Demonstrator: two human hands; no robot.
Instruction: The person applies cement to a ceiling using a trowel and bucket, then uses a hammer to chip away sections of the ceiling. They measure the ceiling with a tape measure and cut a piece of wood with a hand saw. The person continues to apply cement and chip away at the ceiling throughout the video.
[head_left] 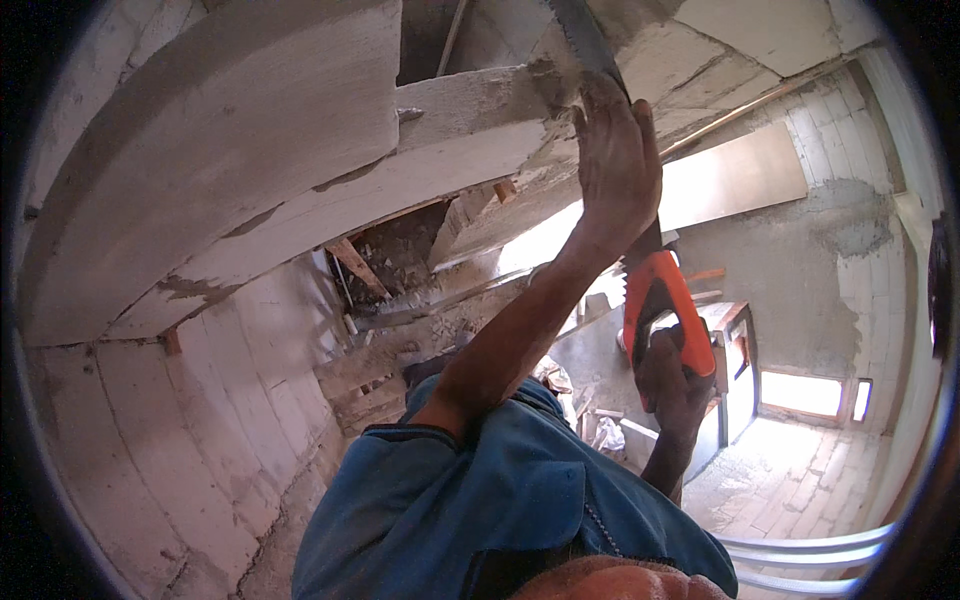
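My right hand [668, 372] is closed around the orange handle [688, 300] of a hand saw. The saw's dark blade [584, 40] runs up behind my left wrist and shows again beyond my fingertips. My left hand [617, 165] is raised, its fingers stretched out along the blade and against the dusty edge of a pale block ledge [470, 105]. Whether those fingers press on the blade or on the block, I cannot tell. The part of the blade behind my left hand is hidden.
A large curved pale panel [230, 150] hangs at the upper left, with a dark gap [395, 250] below the ledge. A light board [740, 180] is at the right. Lower down stand a cabinet-like box [738, 350], scattered debris [608, 432] and curved white rails [810, 550].
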